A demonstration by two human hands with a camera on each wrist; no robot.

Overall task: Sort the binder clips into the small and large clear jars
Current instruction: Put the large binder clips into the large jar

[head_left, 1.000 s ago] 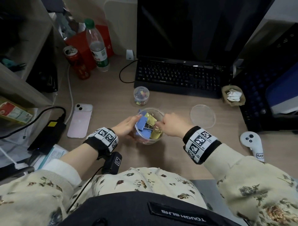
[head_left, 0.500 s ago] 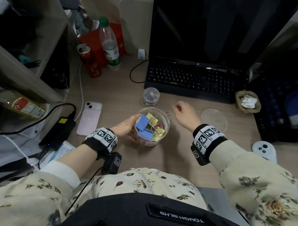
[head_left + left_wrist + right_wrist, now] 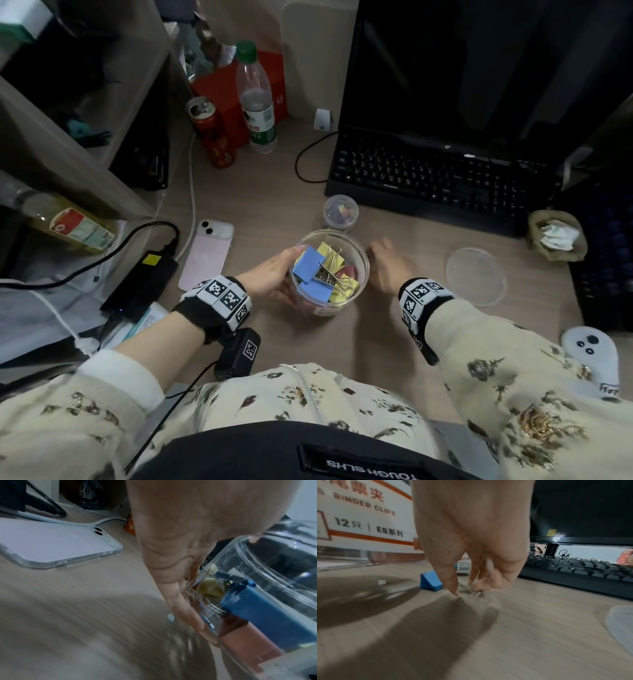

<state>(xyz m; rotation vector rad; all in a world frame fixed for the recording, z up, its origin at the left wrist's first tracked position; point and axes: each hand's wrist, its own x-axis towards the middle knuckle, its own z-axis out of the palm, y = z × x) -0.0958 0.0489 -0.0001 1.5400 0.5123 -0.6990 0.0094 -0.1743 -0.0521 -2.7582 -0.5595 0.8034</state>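
Note:
The large clear jar [image 3: 365, 270] stands at the desk's middle with big blue [image 3: 308, 263], yellow [image 3: 330, 255] and pink binder clips inside. My left hand [image 3: 274, 274] grips its left wall, fingers curled round the jar [image 3: 257, 563]. Just right of the jar my right hand [image 3: 387, 267] is down at the desk. In the right wrist view a small blue binder clip [image 3: 430, 581] lies on the desk, and the thumb and fingertips of my right hand [image 3: 465, 589] close on its wire handles, though blur softens this. The small clear jar [image 3: 340, 211] with small clips stands behind.
The jar's clear lid [image 3: 475, 275] lies to the right. A black keyboard [image 3: 428, 178] and monitor fill the back. A pink phone [image 3: 209, 253], charger, red can [image 3: 212, 137] and water bottle [image 3: 257, 102] sit left. A white controller [image 3: 592, 356] lies at the right front.
My right hand left the large jar's mouth, swung right and came down to the desk beside the jar. The left hand has kept its hold on the jar.

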